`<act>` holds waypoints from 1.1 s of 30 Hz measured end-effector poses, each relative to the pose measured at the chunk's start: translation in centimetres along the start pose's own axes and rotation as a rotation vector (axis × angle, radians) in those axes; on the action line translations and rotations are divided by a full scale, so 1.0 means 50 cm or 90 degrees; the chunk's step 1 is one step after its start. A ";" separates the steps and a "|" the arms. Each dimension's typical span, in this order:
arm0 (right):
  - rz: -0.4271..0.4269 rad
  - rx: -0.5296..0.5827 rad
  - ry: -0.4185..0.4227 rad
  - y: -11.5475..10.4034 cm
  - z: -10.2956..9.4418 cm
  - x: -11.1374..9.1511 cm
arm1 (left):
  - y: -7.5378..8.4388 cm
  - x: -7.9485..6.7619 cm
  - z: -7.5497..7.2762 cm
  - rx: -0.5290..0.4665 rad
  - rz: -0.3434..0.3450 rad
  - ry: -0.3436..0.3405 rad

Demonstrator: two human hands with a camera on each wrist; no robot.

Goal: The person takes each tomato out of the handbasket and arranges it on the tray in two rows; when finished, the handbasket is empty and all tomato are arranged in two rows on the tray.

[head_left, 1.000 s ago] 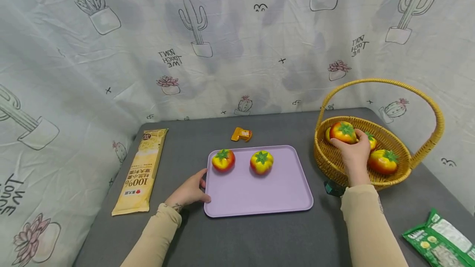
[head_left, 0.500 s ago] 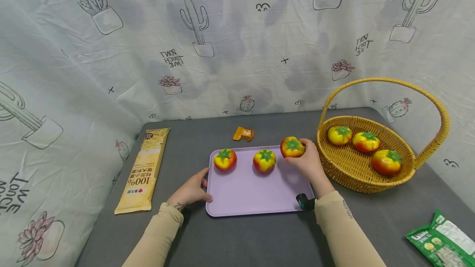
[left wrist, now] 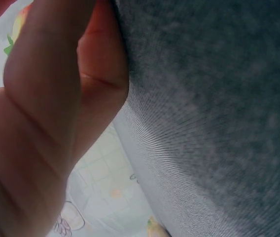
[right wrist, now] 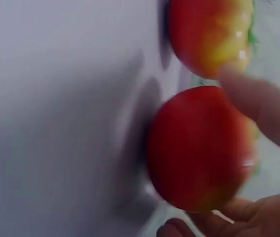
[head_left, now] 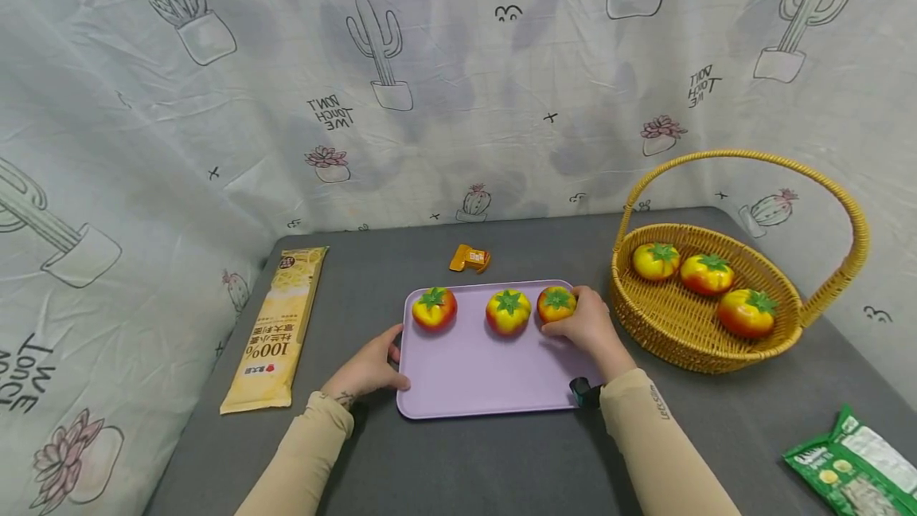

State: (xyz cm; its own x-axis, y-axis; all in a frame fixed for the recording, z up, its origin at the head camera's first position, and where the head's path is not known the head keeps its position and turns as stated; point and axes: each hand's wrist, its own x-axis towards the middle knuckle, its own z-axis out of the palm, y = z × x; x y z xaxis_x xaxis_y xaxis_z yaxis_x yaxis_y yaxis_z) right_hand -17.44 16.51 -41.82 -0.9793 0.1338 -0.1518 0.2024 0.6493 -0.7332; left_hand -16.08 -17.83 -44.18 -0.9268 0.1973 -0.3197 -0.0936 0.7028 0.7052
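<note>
My right hand holds a red-and-yellow persimmon low over the back right of the lilac tray. In the right wrist view, the thumb and fingers are on either side of this persimmon, close to the tray surface, with another persimmon just beyond. Two more sit along the tray's back: a middle persimmon and a left persimmon. My left hand holds the tray's left edge, thumb near the front corner. Its bent fingers fill much of the left wrist view.
A wicker basket with a tall handle stands at the right, with 3 persimmons inside. Behind the tray lies a small orange wrapped packet. A long yellow pasta packet lies at the left, a green bag at the front right.
My right hand has carried a persimmon from the basket leftward to the tray and lowered it beside the middle one. The left hand has stayed at the tray's edge.
</note>
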 end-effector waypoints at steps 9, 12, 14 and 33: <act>-0.047 0.157 0.108 -0.063 -0.185 -0.040 | 0.001 -0.001 -0.003 0.000 -0.001 0.005; -0.041 0.181 0.163 -0.050 -0.248 -0.019 | 0.000 -0.003 -0.004 -0.001 -0.003 0.004; -0.021 0.186 0.187 -0.033 -0.275 0.001 | -0.001 -0.004 -0.003 0.001 -0.003 0.002; 0.044 -0.120 0.116 0.086 -0.278 0.131 | -0.002 -0.007 0.003 -0.003 -0.003 0.006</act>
State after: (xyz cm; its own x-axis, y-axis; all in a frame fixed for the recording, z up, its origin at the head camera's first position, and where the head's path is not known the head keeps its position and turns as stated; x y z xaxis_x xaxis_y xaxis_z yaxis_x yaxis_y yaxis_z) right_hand -23.00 30.59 -36.77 -0.9504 0.3046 -0.0626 0.2821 0.7596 -0.5860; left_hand -15.70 -17.89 -44.23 -0.9298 0.1871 -0.3170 -0.1001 0.7002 0.7069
